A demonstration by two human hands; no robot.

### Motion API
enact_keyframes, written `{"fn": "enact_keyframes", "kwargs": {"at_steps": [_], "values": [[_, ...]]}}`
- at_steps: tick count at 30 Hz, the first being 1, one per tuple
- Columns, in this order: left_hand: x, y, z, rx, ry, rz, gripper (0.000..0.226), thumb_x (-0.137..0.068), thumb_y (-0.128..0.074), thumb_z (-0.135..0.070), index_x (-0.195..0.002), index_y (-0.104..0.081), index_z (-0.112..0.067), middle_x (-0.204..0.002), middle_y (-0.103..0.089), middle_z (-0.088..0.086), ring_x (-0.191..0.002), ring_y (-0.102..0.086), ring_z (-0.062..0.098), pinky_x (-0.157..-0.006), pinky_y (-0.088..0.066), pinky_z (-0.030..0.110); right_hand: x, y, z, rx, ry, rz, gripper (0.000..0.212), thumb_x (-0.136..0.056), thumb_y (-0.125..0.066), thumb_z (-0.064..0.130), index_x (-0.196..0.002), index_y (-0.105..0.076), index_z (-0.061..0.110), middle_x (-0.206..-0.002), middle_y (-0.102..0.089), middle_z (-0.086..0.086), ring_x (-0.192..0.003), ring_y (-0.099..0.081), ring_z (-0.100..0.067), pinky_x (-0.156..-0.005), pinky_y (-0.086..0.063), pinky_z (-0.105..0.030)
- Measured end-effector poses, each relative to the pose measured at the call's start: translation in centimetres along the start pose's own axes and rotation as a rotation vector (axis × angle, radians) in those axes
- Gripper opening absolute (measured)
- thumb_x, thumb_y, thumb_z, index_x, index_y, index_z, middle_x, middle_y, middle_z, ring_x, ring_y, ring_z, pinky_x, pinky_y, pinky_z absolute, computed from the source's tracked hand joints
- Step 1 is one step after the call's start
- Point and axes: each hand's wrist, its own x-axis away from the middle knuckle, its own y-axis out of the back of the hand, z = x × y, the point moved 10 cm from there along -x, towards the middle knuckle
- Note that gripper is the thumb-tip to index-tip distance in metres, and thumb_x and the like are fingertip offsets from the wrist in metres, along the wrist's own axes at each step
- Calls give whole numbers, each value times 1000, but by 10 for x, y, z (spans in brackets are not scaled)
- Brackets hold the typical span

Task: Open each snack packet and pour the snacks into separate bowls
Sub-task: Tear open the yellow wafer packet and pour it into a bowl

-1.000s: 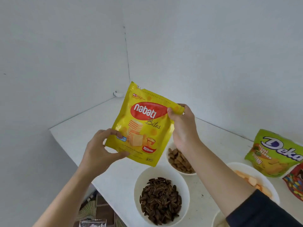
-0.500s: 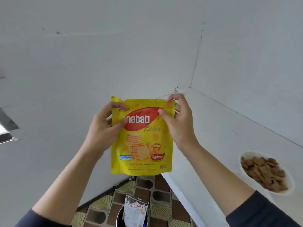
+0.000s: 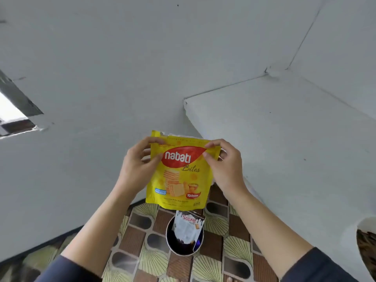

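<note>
Tearing seems about to begin or just begun. A second ago the flat yellow foil wafer packet (image 3: pixel 179 176) hung over the bowls on the desk, with the left hand (image 3: pixel 136 169) down at its lower corner. Now that hand is up at the top left corner, and the packet is carried past the desk's left front corner, out over the floor.

Both hands grip it upright, label toward the camera. The left hand pinches the top left corner with its thumb in front and curled fingers behind. The right hand (image 3: pixel 227 169) pinches the top right corner the same way. A ragged white strip shows along the top edge, so the seal may already be parting, though I cannot tell how far.

Directly below stands a round dark waste bin (image 3: pixel 168 239) on the brown-and-cream patterned floor tiles (image 3: pixel 142 251), with a white crumpled snack packet (image 3: pixel 188 228) stuck in it. The torn-off strip can probably drop there.

The white desk (image 3: pixel 295 139) lies to the right. Only one white bowl (image 3: pixel 361 225), with brown snacks in it, peeks in at the frame's right edge. Nothing blocks the hands, but the packet is well away from any bowl and must go back over the desk before pouring. No free bowl is in view.
</note>
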Motion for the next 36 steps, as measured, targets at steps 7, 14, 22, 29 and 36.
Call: {"fn": "enact_keyframes", "kwargs": {"at_steps": [7, 14, 22, 29, 36], "values": [[-18, -17, 147, 30, 213, 15, 27, -95, -61, 3, -95, -70, -22, -98, -72, -6, -89, -70, 11, -65, -52, 15, 4, -44, -133, 117, -87, 60, 28, -87, -71, 5, -87, -67, 33, -96, -67, 15, -89, -67, -27, -81, -57, -48], [-7, -58, 298, -26, 402, 89, 19, -97, -59, 2, -101, -69, -15, -100, -72, -2, -91, -70, 4, -66, -51, 11, 33, -64, -279, 170, -228, 67, 29, -87, -70, 4, -83, -68, 32, -94, -70, 8, -83, -67, -24, -74, -55, -50], [12, -93, 410, -77, 575, 166, 17, -99, -56, 3, -108, -68, -5, -94, -70, 0, -65, -65, -9, -56, -48, 9, 66, -86, -400, 179, -361, 142, 21, -84, -75, 8, -81, -67, 27, -93, -70, 9, -81, -64, -10, -71, -51, -36], [22, -118, 485, -192, 767, 349, 22, -100, -59, -8, -118, -62, -19, -115, -62, -7, -93, -59, 6, -85, -50, 27, 85, -98, -473, 325, -560, 303, 11, -89, -73, 22, -99, -70, 19, -98, -61, 17, -94, -54, 1, -75, -41, -12], [-6, -100, 429, -231, 693, 316, 19, -99, -60, -16, -115, -66, -24, -106, -71, -1, -100, -69, 14, -88, -52, 35, 54, -91, -415, 270, -536, 342, 18, -92, -71, 29, -108, -68, 23, -111, -68, 11, -110, -62, -6, -97, -46, -25]]}}
